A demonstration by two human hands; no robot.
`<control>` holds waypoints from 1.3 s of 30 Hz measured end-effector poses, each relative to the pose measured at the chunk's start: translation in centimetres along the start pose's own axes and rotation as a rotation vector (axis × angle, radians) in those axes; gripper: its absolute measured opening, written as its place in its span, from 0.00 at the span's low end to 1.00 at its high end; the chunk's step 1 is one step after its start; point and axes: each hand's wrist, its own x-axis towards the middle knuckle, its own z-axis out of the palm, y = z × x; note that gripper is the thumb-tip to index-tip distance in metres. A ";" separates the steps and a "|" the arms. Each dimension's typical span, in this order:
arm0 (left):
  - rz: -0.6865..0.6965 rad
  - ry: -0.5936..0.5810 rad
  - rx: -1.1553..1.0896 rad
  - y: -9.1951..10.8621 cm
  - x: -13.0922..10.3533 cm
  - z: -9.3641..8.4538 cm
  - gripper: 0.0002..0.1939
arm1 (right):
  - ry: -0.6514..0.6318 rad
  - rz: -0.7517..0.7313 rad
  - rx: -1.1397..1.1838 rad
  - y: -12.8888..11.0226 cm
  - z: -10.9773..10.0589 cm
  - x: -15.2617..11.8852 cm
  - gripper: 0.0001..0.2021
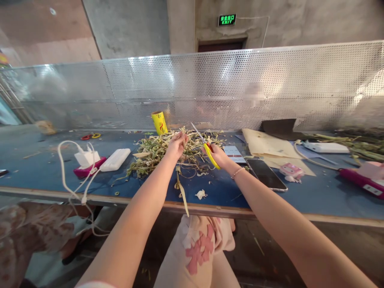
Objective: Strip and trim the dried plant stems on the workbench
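A loose heap of dried plant stems [150, 154], green and straw-coloured, lies on the blue tabletop. My left hand [177, 145] is over the heap with its fingers pinched together; whatever is between them is too small to make out. Scissors [212, 157] with yellow and red handles are gripped in my right hand [219, 156], at the heap's right side. Their blades point up and to the left, apart from my left hand. A pale strip of stem [183, 197] hangs over the table's front edge, near a white scrap [201, 194].
Behind the heap stands a yellow roll [159, 123], before a perforated metal screen [135, 92]. Left are a white power bank [115, 159], cables and another pair of scissors [91, 136]. Right lie a black phone [267, 175], brown paper [270, 143] and more stems [360, 146]. Someone's legs show lower left.
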 end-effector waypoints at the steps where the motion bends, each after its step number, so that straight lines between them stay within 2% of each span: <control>1: -0.004 -0.005 0.001 0.0 0.0 -0.1 0.09 | 0.099 -0.039 -0.180 0.1 -0.1 -0.1 0.17; 4: -0.020 -0.025 0.009 0.0 0.1 -0.2 0.08 | 0.198 -0.090 -0.489 -0.3 -0.3 -0.4 0.20; 8: -0.007 0.010 0.030 0.2 0.3 -0.3 0.06 | 0.227 -0.076 -0.623 -1.0 -0.5 -0.8 0.22; 13: 0.089 0.108 0.110 0.4 0.6 -0.4 0.07 | 0.201 -0.038 -0.667 -0.7 -0.5 -0.5 0.19; 20: 0.244 0.219 0.149 0.7 1.2 -0.8 0.05 | 0.203 -0.098 -0.777 -0.5 -0.7 -0.4 0.19; 29: 0.141 0.279 0.024 1.2 0.7 -0.3 0.07 | 0.235 -0.171 -0.734 0.3 -1.4 0.0 0.15; 33: 0.163 0.287 0.053 1.1 0.6 -0.2 0.07 | 0.277 -0.176 -0.870 0.2 -1.4 0.1 0.15; 39: 0.204 0.222 0.134 0.7 0.8 -0.3 0.05 | 0.305 -0.189 -1.006 -0.2 -1.4 -0.2 0.16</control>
